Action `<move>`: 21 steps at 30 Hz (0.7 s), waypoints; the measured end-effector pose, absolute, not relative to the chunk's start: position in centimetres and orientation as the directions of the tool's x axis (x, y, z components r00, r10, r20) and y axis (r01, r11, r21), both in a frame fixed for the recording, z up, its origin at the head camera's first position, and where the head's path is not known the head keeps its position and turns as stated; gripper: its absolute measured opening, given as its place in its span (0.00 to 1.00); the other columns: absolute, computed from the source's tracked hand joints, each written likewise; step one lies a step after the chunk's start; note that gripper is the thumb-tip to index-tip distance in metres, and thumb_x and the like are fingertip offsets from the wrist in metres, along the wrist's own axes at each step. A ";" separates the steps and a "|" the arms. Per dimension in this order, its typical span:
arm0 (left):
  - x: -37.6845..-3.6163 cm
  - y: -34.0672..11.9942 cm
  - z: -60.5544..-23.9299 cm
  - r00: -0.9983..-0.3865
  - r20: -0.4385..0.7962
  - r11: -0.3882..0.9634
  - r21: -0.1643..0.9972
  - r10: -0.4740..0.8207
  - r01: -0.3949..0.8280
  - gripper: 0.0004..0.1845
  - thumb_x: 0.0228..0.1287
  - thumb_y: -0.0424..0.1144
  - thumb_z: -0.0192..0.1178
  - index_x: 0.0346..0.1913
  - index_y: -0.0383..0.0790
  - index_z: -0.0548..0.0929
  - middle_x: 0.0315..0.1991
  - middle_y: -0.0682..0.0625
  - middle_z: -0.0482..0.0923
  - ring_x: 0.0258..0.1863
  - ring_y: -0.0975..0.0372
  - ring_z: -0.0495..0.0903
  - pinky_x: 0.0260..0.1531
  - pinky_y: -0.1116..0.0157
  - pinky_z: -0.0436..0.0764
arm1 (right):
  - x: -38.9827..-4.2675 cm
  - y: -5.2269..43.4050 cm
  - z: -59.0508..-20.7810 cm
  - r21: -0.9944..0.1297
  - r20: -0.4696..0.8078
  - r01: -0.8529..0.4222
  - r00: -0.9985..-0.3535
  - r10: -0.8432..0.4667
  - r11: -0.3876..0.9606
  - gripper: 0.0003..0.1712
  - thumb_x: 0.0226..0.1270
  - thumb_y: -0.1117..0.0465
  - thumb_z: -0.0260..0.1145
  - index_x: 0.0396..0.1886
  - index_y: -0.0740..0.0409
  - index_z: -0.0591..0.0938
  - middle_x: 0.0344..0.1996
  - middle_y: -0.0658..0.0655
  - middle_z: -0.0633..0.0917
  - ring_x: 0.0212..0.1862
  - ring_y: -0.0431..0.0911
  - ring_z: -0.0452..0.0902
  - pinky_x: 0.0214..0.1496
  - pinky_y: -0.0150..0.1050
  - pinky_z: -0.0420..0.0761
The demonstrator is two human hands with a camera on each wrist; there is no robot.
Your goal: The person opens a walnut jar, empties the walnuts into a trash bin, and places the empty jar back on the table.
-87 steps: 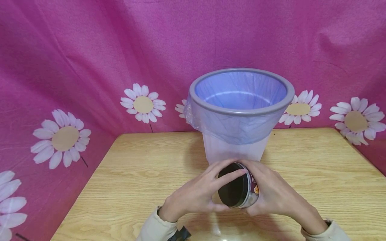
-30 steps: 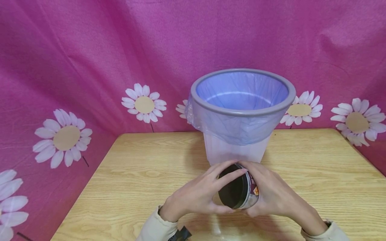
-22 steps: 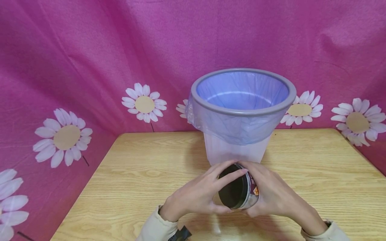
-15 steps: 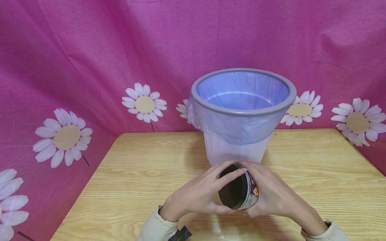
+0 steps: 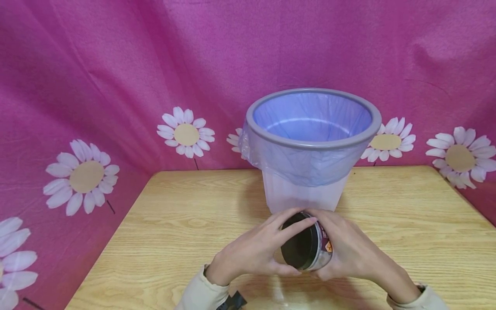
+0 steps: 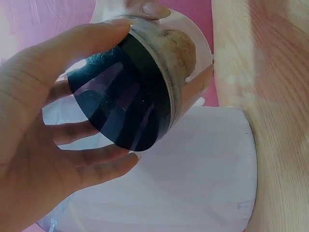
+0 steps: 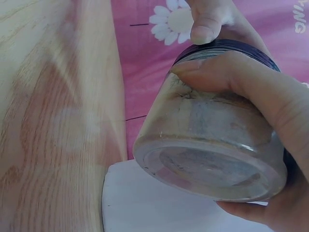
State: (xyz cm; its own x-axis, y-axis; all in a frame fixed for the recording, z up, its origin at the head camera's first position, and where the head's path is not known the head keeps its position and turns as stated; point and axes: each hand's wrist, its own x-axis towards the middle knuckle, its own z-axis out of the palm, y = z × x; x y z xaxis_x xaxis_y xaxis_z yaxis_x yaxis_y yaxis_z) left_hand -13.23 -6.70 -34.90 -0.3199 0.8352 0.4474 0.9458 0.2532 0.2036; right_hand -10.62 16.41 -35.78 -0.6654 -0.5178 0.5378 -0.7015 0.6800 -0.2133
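A clear jar (image 5: 324, 255) with a black lid (image 5: 299, 249) lies tilted between both hands, its lid facing left in the head view. My left hand (image 5: 253, 252) grips the lid's rim with thumb and fingers; one finger lies across the lid's face. My right hand (image 5: 350, 247) wraps round the jar's body. In the left wrist view the lid (image 6: 120, 96) sits on the jar, and something brownish shows through the wall. The right wrist view shows the jar's see-through base (image 7: 207, 169) with brown residue on the inside.
A whitish bin (image 5: 306, 193) with a grey rim (image 5: 314, 145) and a bluish bag (image 5: 302, 163) as liner stands just beyond the hands on the wooden table (image 5: 193, 224). A pink cloth (image 5: 217, 56) with daisies hangs behind and to the left.
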 end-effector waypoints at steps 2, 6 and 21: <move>-13.2 -6.7 -34.9 -0.326 0.436 0.257 0.211 0.839 0.943 0.56 0.43 0.50 0.78 0.74 0.48 0.56 0.71 0.45 0.54 0.68 0.56 0.59 0.68 0.67 0.57 | -10.6 16.4 -35.7 -0.210 0.541 -0.703 -0.662 -0.518 0.679 0.66 0.10 0.50 0.83 0.64 0.57 0.70 0.52 0.51 0.79 0.50 0.44 0.76 0.45 0.47 0.81; -13.1 -6.7 -34.8 -0.336 0.413 0.262 0.226 0.847 0.938 0.57 0.42 0.47 0.78 0.75 0.48 0.55 0.73 0.45 0.51 0.70 0.56 0.56 0.69 0.66 0.57 | -10.5 16.4 -35.7 -0.214 0.542 -0.702 -0.663 -0.516 0.679 0.66 0.11 0.50 0.83 0.64 0.56 0.70 0.52 0.51 0.79 0.49 0.43 0.76 0.44 0.45 0.81; -13.1 -6.6 -35.0 -0.339 0.430 0.265 0.223 0.837 0.938 0.55 0.45 0.45 0.76 0.75 0.47 0.54 0.73 0.44 0.51 0.70 0.56 0.56 0.68 0.66 0.58 | -10.6 16.5 -35.8 -0.216 0.536 -0.696 -0.671 -0.512 0.685 0.66 0.10 0.51 0.82 0.64 0.56 0.70 0.52 0.51 0.79 0.49 0.44 0.76 0.45 0.46 0.82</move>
